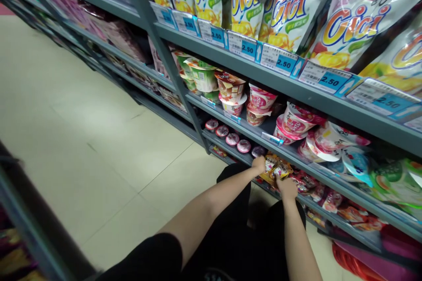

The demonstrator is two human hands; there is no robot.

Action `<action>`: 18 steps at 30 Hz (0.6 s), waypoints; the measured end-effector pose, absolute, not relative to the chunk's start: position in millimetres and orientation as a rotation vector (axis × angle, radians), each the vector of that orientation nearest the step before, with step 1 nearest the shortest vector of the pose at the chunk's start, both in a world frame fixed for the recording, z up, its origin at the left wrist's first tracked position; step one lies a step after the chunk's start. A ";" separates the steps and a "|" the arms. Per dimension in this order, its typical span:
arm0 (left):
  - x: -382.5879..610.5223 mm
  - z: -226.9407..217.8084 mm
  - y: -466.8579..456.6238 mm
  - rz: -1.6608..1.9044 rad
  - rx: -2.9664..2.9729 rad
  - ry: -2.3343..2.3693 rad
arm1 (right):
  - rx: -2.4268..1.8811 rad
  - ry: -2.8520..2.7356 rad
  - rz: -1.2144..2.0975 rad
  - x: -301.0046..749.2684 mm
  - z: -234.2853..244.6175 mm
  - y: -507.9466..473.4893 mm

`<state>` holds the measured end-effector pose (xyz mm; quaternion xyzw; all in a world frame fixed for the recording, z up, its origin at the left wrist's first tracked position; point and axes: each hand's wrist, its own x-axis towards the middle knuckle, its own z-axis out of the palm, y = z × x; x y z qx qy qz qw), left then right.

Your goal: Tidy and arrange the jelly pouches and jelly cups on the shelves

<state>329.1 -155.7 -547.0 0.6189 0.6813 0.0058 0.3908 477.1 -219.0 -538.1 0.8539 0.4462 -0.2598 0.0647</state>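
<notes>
A store aisle seen from above, tilted. At the far left edge is a blurred shelf edge (pixel 36 232) with dark packages behind it. Next comes a pale tiled floor (pixel 108 140), then a long gray shelf unit (pixel 194 118) running to the right, its left part stocked with pinkish-purple packets (pixel 108 33).

Toward the middle, on a low shelf, is a row of small lidded cups (pixel 232 139): 4 with pink or red rims, then 1 darker. Just right of these, the wearer's left hand (pixel 259 165) has its grip closed on the left edge of a yellow packet (pixel 278 169). The packet is at the front of that low shelf, between the 2 hands. The right hand (pixel 288 189) has its grip closed on the packet's lower right side. Both bare forearms reach up past black clothing (pixel 211 250).

Above the packet, larger cups (pixel 231 88) stand stacked; higher still, "Cici" pouches (pixel 245 0) stand behind price tags (pixel 244 47) reading 2.50. Right of the hands lie red packets (pixel 303 180), and farther right, a green pouch (pixel 392 180).
</notes>
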 end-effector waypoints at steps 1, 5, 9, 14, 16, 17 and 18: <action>328.5 -544.4 -159.6 0.035 1.583 1.731 | 2.582 1.366 -0.773 476.9 -536.0 -218.7; 323.1 -534.1 -182.6 0.138 1.628 1.708 | 2.597 1.416 -0.742 471.8 -527.7 -228.7; 306.1 -522.9 -218.4 0.219 1.631 1.709 | 2.596 1.479 -0.704 458.4 -519.2 -264.1; 275.2 -499.9 -277.1 0.303 1.641 1.673 | 2.502 1.634 -0.739 442.2 -500.6 -326.2; 264.9 -489.6 -304.1 0.323 1.642 1.658 | 2.461 1.683 -0.761 439.4 -490.2 -351.5; 260.4 -484.9 -318.3 0.326 1.644 1.649 | 2.441 1.703 -0.768 439.0 -485.0 -364.8; 256.3 -480.8 -332.7 0.333 1.644 1.636 | 2.421 1.725 -0.773 438.9 -480.0 -378.8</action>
